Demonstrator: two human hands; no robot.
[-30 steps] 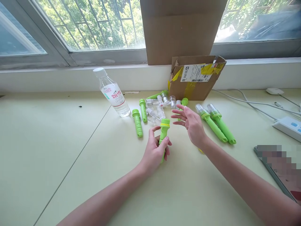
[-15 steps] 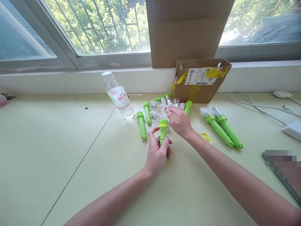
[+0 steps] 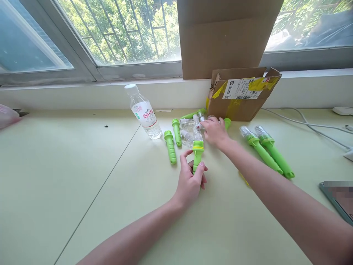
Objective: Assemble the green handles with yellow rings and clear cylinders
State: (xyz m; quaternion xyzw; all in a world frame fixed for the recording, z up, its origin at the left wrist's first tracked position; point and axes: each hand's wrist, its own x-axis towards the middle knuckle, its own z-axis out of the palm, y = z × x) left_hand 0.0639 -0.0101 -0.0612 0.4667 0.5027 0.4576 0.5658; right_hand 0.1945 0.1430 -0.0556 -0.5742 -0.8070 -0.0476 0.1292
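My left hand (image 3: 192,178) is closed round a green torch handle (image 3: 198,156), held nearly upright, with a threaded top and a yellow ring below the thread. My right hand (image 3: 216,131) reaches palm down into a pile of clear plastic lens caps (image 3: 188,137). Its fingers are apart and bent over the caps, their tips partly hidden; I see nothing gripped in them. Two loose green handles, a nearer one (image 3: 170,148) and a farther one (image 3: 177,131), lie left of the pile. Another green handle (image 3: 227,123) shows just beyond my right hand.
A water bottle (image 3: 145,114) stands at the left, an open cardboard box (image 3: 242,106) at the back. Two green torches with clear caps (image 3: 266,154) lie right of my forearm, which partly covers yellow rings (image 3: 244,178). Cables (image 3: 311,125) and a phone (image 3: 336,202) are farther right.
My right hand has turned palm down and spread its fingers over the clear caps. My forearm now covers most of the yellow rings. The left hand keeps its hold; the whole view has shifted slightly.
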